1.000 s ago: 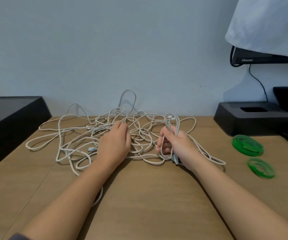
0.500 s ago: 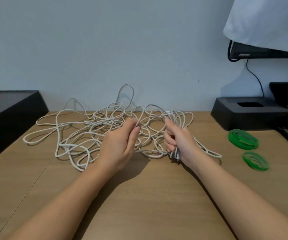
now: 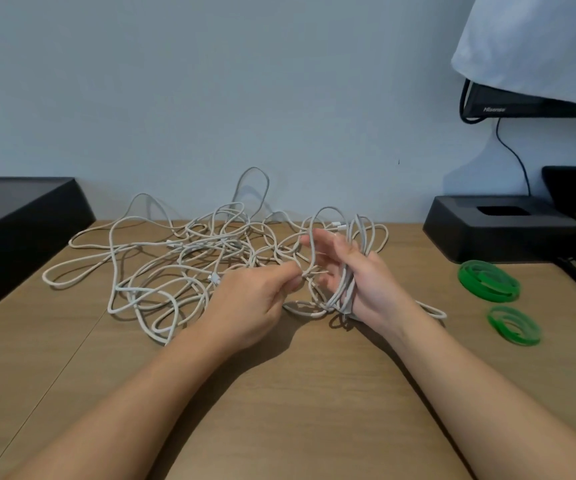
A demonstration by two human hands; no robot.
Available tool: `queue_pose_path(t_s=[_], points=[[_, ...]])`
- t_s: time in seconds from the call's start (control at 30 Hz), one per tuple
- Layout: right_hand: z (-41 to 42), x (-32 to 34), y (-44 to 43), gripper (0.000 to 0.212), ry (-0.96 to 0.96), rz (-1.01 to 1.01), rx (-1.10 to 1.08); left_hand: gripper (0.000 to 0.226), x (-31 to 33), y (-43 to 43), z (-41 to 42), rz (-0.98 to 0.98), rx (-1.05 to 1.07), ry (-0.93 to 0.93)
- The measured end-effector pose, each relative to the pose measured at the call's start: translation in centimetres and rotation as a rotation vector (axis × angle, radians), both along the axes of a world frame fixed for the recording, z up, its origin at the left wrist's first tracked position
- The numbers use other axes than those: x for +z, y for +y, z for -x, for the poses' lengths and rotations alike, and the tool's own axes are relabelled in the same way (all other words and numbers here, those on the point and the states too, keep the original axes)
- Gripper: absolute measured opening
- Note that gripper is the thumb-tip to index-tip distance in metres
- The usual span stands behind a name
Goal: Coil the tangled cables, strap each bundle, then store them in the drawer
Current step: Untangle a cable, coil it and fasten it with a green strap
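On the right hand [image 3: 366, 285], the fingers, clenched half a second ago, now spread straight, the started coil of pale grey braided cable [image 3: 346, 289] looped round the palm. The left hand [image 3: 252, 303] pinches a strand just beside them, probably feeding the next loop from the tangle [image 3: 210, 247] beyond.

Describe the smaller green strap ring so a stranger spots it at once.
Find the black box by the wall, on the right. Two green rings lie before it; take the smaller ring, farther from the box than the larger ring.
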State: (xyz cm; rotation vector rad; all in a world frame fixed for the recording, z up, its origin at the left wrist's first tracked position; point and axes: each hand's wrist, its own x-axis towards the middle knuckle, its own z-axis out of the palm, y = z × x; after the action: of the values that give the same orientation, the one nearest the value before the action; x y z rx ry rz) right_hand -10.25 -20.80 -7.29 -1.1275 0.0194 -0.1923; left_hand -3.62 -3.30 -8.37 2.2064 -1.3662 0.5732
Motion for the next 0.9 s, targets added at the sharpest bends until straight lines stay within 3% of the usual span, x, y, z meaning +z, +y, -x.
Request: queue_pose_path(t_s=[0.13, 0.27, 0.33, 0.6, 0.77, 0.9], points=[[0.4, 0.7, 0.5, 0.031, -0.019, -0.107, 0.044, 0.005, -0.2, -0.1, 0.3, -0.035, -0.066, 0.092], [0.4, 1.1, 0.5, 0.034, -0.049, -0.187, 0.056, 0.038, -0.4, -0.1, 0.0, -0.085, -0.05, 0.124], [0.4, 1.1, 0.2, 0.031, -0.036, -0.182, 0.025, 0.043, -0.5, 0.1, -0.4, -0.105, -0.022, 0.149], [0.5, 1.0, -0.6, 0.038, 0.052, -0.13, -0.108, 0.039, 0.4, 2.0, -2.8, -0.113, 0.005, 0.11], [0.6, 1.2, -1.2, 0.034, 0.11, -0.143, -0.004, 0.009, 1.4, 2.8, -2.7, 0.108, -0.076, 0.385], [0.7, 1.5, -1.9, 0.04, 0.209, -0.113, 0.132, 0.008, 1.9, 3.0, -2.6, 0.323, -0.049, 0.553]])
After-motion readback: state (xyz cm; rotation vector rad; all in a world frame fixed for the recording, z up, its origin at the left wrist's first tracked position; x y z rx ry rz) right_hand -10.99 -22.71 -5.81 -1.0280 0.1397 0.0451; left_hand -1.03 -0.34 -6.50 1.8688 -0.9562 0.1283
